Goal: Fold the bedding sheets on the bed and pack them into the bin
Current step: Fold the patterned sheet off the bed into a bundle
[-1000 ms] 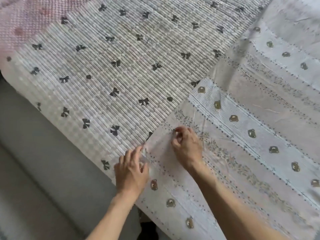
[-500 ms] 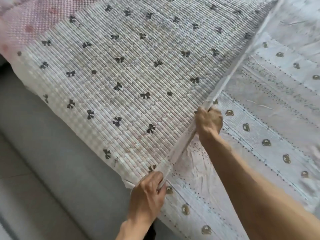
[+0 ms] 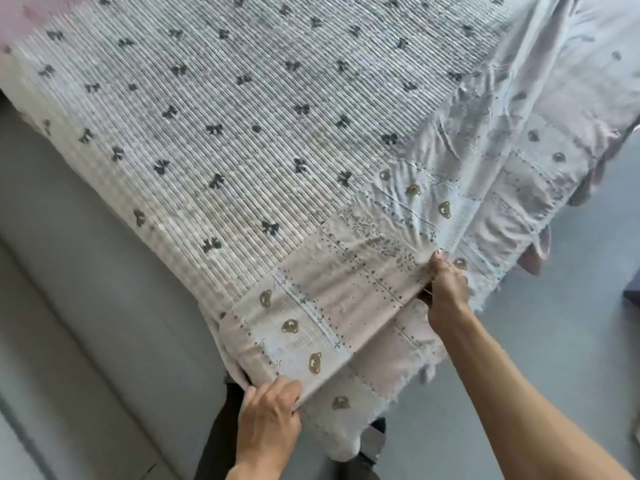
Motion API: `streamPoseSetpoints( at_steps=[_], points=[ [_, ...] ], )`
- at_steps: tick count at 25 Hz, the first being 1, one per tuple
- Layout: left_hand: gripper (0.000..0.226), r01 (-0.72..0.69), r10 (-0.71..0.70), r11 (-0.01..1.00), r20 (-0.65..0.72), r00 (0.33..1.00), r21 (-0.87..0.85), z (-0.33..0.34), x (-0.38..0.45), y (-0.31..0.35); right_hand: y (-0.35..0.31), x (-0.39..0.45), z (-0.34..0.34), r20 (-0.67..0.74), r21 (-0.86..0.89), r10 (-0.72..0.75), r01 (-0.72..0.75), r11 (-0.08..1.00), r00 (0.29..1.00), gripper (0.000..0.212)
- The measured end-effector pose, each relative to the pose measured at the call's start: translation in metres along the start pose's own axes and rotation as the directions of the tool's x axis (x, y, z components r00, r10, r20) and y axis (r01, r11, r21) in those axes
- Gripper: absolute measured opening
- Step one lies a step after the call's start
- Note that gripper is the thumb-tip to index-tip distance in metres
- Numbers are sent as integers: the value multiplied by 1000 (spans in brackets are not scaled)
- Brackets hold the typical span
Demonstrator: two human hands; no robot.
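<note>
Taking the bed mat as landmark. Nearest me, the left hand [image 3: 268,415] is hanging just off the mat's near corner, fingers curled over and gripping the folded edge of the patterned sheet [image 3: 322,306]. I am seeing the thumb side tucked under the cloth there, hidden. A little farther along the same edge, to the right of the mat corner, the right hand [image 3: 445,289] is pinching the sheet's fold, thumb on top, fingers underneath. Between the two hands the edge is running taut and straight. Below that edge a lower layer of the sheet is hanging down past the mat's near side toward the grey floor [image 3: 571,341]. Beyond the hands the sheet is lying bunched and wrinkled along the mat's right side, its bear print showing. The bed mat [image 3: 225,133] itself, ribbed with dark bows, is lying uncovered over the far left. I am seeing no bin in this view.
</note>
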State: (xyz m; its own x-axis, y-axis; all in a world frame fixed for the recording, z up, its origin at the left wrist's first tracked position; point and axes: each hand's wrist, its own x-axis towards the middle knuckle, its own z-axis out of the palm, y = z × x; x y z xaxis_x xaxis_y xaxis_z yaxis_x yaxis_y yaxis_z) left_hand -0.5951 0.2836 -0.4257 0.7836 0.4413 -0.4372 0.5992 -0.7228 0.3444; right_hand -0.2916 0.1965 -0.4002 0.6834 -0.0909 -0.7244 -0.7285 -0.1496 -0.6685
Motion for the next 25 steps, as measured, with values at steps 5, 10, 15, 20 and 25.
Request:
streamPoseSetpoints(
  at_steps=[5, 10, 15, 20, 25],
  points=[
    [52, 157, -153, 986, 77, 985, -57, 65, -36, 52, 14, 23, -75, 41, -98, 80, -75, 992, 996, 24],
    [15, 390, -381, 920, 141, 914, -39, 73, -22, 60, 24, 40, -79, 55, -196, 90, -78, 977, 994, 19],
    [17, 486, -479, 865, 84, 874, -125, 82, -29, 64, 24, 56, -72, 92, -392, 120, -75, 917, 988, 9],
    [19, 559, -553, 824, 82, 829, -89, 85, -24, 71, 15, 72, -69, 151, -475, 184, -92, 875, 971, 12],
    [15, 660, -659, 751, 41, 751, -21, 84, -24, 91, -12, 100, -83, 175, -327, -14, 72, 942, 984, 22]
  ],
)
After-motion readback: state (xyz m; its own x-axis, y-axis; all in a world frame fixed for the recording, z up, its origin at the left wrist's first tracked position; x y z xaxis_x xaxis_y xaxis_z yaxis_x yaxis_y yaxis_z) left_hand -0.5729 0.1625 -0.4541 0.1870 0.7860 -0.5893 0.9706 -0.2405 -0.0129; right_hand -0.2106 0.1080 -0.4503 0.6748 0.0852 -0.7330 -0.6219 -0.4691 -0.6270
